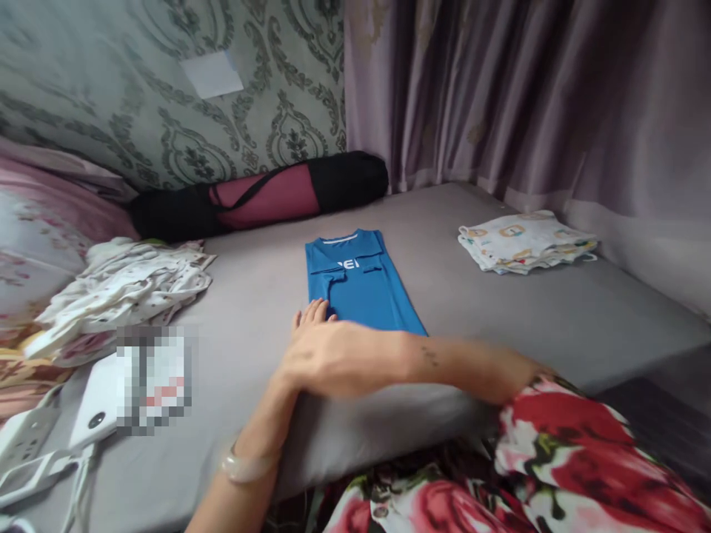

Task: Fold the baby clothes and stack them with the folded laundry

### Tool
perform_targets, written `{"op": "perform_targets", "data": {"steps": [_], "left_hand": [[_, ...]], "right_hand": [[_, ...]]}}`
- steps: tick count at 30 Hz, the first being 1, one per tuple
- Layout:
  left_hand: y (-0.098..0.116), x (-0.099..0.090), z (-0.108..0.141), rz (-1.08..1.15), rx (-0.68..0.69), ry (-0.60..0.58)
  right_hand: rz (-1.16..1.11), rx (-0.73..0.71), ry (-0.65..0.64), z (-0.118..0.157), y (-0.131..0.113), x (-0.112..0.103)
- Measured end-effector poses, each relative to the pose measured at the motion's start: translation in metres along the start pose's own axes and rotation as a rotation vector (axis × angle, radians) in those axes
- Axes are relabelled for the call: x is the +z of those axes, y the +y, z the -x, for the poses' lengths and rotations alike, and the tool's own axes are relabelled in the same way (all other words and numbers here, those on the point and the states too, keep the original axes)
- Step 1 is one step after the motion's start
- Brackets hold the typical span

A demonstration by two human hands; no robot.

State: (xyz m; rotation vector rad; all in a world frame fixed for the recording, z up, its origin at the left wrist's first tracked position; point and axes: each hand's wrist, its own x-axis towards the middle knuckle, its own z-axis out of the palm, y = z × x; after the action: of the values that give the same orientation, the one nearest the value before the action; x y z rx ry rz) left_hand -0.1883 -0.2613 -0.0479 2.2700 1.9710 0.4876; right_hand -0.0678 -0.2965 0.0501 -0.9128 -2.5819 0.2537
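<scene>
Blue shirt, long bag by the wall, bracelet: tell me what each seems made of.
Blue shirt: smooth, matte fabric, perhaps knit; it folds thin and flat.
Long bag: probably cloth, given its dull surface and soft outline.
Bracelet: pale, glossy, perhaps stone, glass or plastic; its shine leaves that open.

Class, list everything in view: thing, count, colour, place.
Shirt: 1, blue, centre
Folded cloths: unclear, white patterned, right
Cloth heap: 1, white spotted, left
Long bag: 1, black and maroon, back
Wall: 1, grey-green, back
Paper: 1, white, on wall
Curtain: unclear, mauve, back right
Sheet: 1, grey, under shirt
Floral fabric: unclear, pale, far left
Power strip: 1, white, lower left
Cables: unclear, white, lower left
Flat object: 1, white, lower left, partly pixelated
Clothing: unclear, red floral, lower right
Bangle: 1, pale, lower left
Left hand: 1, at shirt's edge
Right hand: 1, over left
</scene>
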Motion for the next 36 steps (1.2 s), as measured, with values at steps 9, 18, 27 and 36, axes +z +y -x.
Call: {"op": "perform_targets", "data": {"steps": [9, 18, 27, 36], "left_hand": [[0.016, -0.004, -0.002, -0.063, 0.010, -0.044], [0.017, 0.001, -0.002, -0.139, 0.018, -0.135], [0.003, -0.036, -0.062, -0.068, -0.033, -0.091], [-0.030, -0.007, -0.153, -0.131, -0.026, -0.064]], "right_hand": [[0.212, 0.268, -0.187, 0.064, 0.161, -0.015], [0.111, 0.383, -0.290, 0.065, 0.171, 0.009], [0.032, 0.311, -0.303, 0.095, 0.149, -0.009], [0.123, 0.236, -0.151, 0.114, 0.149, 0.004]]}}
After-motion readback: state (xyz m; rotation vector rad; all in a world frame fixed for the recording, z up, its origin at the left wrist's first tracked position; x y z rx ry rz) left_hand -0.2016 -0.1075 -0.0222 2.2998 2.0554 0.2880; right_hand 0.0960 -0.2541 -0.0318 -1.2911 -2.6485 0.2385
